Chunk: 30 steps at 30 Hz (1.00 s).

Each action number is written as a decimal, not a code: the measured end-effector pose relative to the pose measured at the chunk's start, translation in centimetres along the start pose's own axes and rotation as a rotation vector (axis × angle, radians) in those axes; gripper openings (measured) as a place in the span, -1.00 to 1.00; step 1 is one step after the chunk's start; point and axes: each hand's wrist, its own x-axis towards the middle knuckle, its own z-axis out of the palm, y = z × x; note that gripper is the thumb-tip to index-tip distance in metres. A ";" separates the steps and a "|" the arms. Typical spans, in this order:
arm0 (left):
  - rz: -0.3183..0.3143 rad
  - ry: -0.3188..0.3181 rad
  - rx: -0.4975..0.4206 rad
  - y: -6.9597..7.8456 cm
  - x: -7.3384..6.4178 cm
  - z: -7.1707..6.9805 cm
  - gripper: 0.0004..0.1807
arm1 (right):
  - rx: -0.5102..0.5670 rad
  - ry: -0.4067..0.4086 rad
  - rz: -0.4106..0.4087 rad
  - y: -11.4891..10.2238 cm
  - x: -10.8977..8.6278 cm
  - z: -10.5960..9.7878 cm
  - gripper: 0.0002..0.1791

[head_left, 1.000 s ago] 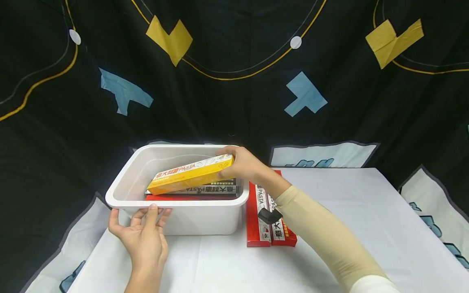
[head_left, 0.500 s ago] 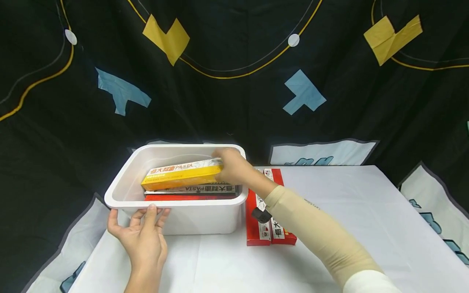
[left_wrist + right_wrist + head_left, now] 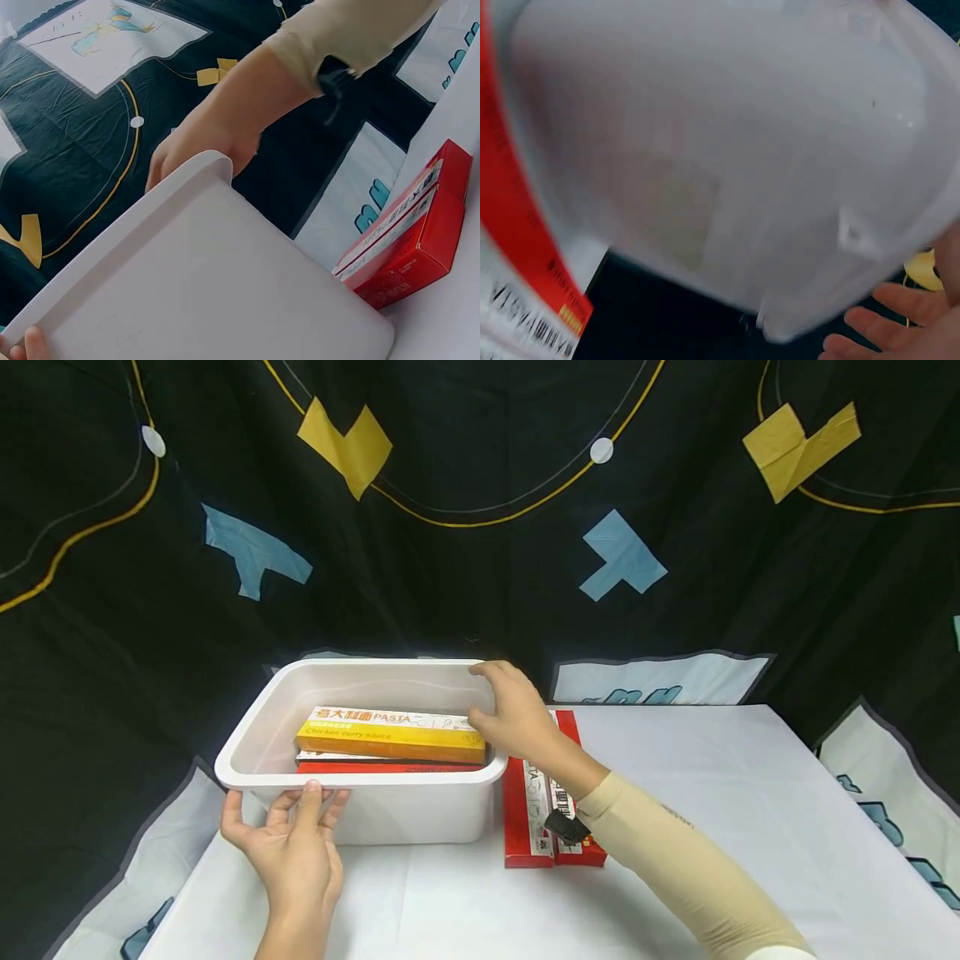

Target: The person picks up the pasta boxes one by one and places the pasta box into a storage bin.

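Note:
A white plastic bin (image 3: 412,810) stands on the table, with a yellow pasta box (image 3: 397,739) lying on top of a red box (image 3: 375,767) inside it. At the bin's front left, my left hand (image 3: 288,852) holds the rim between its fingertips; in the left wrist view its fingertips (image 3: 36,343) show at that rim. Over the bin's right end is my right hand (image 3: 517,706), its thumb close to the yellow box's end and nothing in its grasp. The right wrist view has its fingers (image 3: 877,322) spread apart beside the bin wall (image 3: 780,135).
Two red pasta boxes (image 3: 527,839) lie side by side just right of the bin, partly beneath my right forearm. A white cloth covers the table (image 3: 675,760), and a black curtain (image 3: 480,585) with yellow and blue shapes hangs behind it.
The yellow pasta box has gone from tilted to lying along the bin on the other boxes. My right hand has let it go and drawn back right; the left hand stays put.

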 end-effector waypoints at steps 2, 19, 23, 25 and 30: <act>0.005 0.002 -0.008 0.0 0.0 0.0 -0.05 | 0.011 0.052 0.003 0.8 -0.8 -0.7 -0.35; 0.008 -0.022 -0.021 0.2 0.0 0.4 -0.07 | -0.098 0.067 0.255 6.8 -10.2 -4.3 -0.10; 0.003 -0.017 -0.023 0.2 0.1 0.4 -0.08 | -0.113 0.014 0.315 7.7 -12.2 -3.3 -0.03; 0.002 -0.013 -0.021 0.2 0.1 0.4 -0.08 | -0.127 -0.018 0.328 8.2 -13.2 -2.5 0.01; 0.006 -0.009 -0.011 0.0 -0.1 0.2 -0.06 | -0.163 -0.100 0.349 9.1 -15.2 -0.7 0.08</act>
